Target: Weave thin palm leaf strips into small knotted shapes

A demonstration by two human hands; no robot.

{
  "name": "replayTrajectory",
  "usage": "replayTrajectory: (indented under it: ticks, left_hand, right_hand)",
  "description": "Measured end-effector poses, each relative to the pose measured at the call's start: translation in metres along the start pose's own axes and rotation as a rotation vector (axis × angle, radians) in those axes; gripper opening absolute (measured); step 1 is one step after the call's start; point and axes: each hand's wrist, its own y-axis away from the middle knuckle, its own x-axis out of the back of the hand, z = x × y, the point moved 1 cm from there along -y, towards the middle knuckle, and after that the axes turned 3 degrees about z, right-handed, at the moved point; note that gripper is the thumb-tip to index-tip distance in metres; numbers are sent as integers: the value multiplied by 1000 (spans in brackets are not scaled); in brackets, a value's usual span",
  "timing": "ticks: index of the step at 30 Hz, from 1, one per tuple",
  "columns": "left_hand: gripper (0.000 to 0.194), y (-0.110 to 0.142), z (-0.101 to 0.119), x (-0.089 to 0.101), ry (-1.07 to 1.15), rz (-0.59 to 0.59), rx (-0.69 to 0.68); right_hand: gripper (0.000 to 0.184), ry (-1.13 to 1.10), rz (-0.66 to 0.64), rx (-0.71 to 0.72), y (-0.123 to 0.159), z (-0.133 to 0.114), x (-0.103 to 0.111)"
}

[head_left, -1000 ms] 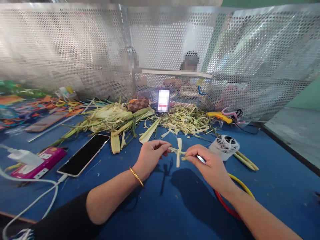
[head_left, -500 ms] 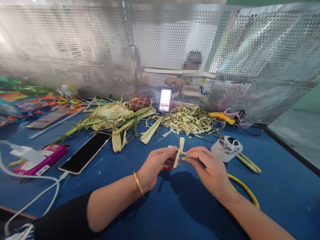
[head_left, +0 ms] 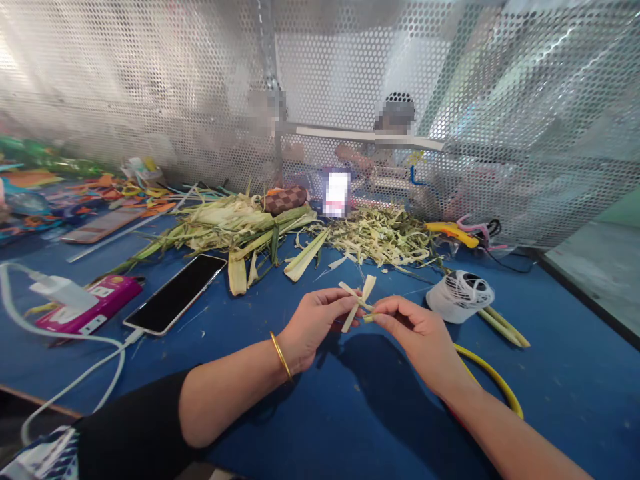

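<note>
Between my hands is a small knot of pale, flat leaf strips [head_left: 367, 288] that cross each other, with ends sticking out up and down. My left hand [head_left: 320, 320], with a gold bangle at the wrist, pinches the crossing from the left between thumb and fingers. From the right, my right hand [head_left: 411, 333] pinches a short greenish end of a strip with thumb and forefinger. Both hands are just above the blue table [head_left: 320, 427]. Behind them lie a heap of long dry husk leaves [head_left: 220, 223] and a pile of shredded strips [head_left: 385, 237].
A spool of white string [head_left: 460, 297], two pale stalks [head_left: 505, 327] and a yellow hoop [head_left: 493, 373] lie to the right. A yellow glue gun [head_left: 453, 233] is farther back. Left are a charging phone [head_left: 175, 293] and a purple power strip [head_left: 95, 307]. A perforated metal screen [head_left: 325, 67] closes the back.
The strips have turned a little between my fingers, and another pale end now shows at the upper left. Both hands keep their pinch. The view has shifted slightly.
</note>
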Motion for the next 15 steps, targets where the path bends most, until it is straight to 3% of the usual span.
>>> replayTrajectory:
  ticks: [8,11,15]
  left_hand:
    - [43,1,7,2,-39,12,23]
    - [52,1,11,5,-56,-8,58]
    - [44,1,14,6,-214,-89,106]
  right_hand:
    - [16,-33,-18,-13,0,0,3]
    - [13,-21,-51,68,-1,1,8]
    - [10,54,-149,249,-2,0,13]
